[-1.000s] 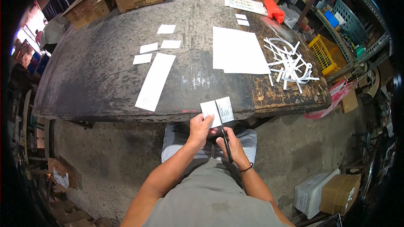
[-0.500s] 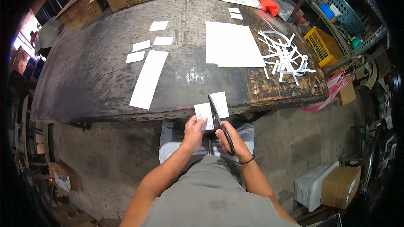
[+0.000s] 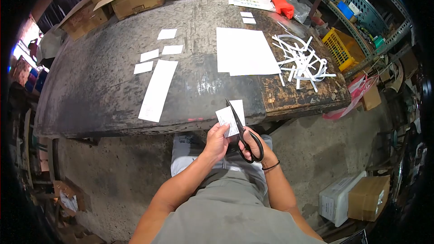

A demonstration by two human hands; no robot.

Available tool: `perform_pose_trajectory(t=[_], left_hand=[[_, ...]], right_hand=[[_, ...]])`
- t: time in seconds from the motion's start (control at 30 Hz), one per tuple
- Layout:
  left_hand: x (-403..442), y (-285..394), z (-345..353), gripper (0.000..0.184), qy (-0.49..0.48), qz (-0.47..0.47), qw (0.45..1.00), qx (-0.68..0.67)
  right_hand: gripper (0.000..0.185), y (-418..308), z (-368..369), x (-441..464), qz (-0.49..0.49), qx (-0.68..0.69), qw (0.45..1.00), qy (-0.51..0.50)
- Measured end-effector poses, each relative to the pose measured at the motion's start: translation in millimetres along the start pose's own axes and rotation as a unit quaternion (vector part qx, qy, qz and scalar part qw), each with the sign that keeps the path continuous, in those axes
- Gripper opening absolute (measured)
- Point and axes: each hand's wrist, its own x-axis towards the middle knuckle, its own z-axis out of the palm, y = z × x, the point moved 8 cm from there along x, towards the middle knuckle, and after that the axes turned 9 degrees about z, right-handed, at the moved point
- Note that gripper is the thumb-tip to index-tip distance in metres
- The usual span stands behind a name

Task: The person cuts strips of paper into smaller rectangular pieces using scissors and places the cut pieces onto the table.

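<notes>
the left hand (image 3: 216,142) pinches small paper (image 3: 224,116) at its fingertips and the right hand (image 3: 256,145) grips scissors (image 3: 236,118) across it, four cards (image 3: 172,49) beyond the left fingers seemingly done, the nearer strip (image 3: 158,90) and sheets (image 3: 246,52) beyond the right fingers apparently left uncut.

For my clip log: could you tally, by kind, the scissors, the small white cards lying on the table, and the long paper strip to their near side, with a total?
Black scissors: 1
Small white cards: 6 (4 at left, 2 farther right)
Long white paper strip: 1
Total: 8
</notes>
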Motion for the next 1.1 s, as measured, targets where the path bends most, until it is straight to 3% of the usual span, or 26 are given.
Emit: perform_pose_trajectory(t=[0.17, 0.27, 0.33, 0.4, 0.6, 0.67, 0.83, 0.87, 0.93, 1.1], left_hand=[[8, 3, -11, 0.019, 0.049, 0.036, 0.997, 0.047], [3, 34, -15, 0.021, 0.071, 0.051, 0.989, 0.116], [2, 72, -13, 0.022, -0.001, 0.132, 0.959, 0.249], [-1, 121, -15, 0.025, -0.001, 0.186, 0.925, 0.333], [24, 280, -80, 0.025, 0.055, 0.3, 0.824, 0.479], [32, 330, -99, 0.021, 0.119, 0.283, 0.814, 0.492], [76, 434, -154, 0.023, 0.164, 0.288, 0.693, 0.64], [85, 447, -156, 0.023, 0.164, 0.289, 0.693, 0.64], [105, 462, -165, 0.027, 0.168, 0.218, 0.648, 0.71], [148, 466, -171, 0.034, 0.086, 0.079, 0.562, 0.819]], right_hand=[[0.051, -12, 4, -4, -0.04, -0.003, 0.998, -0.044], [0.054, -25, -7, -12, -0.066, -0.011, 0.998, -0.011], [0.05, -42, -15, -15, -0.109, -0.047, 0.991, 0.058], [0.046, -54, -23, -14, -0.145, -0.065, 0.982, 0.099], [0.058, -85, -23, 1, -0.248, -0.116, 0.951, 0.147], [0.059, -88, -24, 14, -0.261, -0.116, 0.946, 0.151], [0.062, -100, -18, 44, -0.271, -0.101, 0.944, 0.159], [0.062, -101, -17, 49, -0.272, -0.101, 0.944, 0.158], [0.056, -105, -15, 55, -0.303, -0.116, 0.932, 0.161], [0.068, -108, -16, 69, -0.302, -0.061, 0.936, 0.169]])
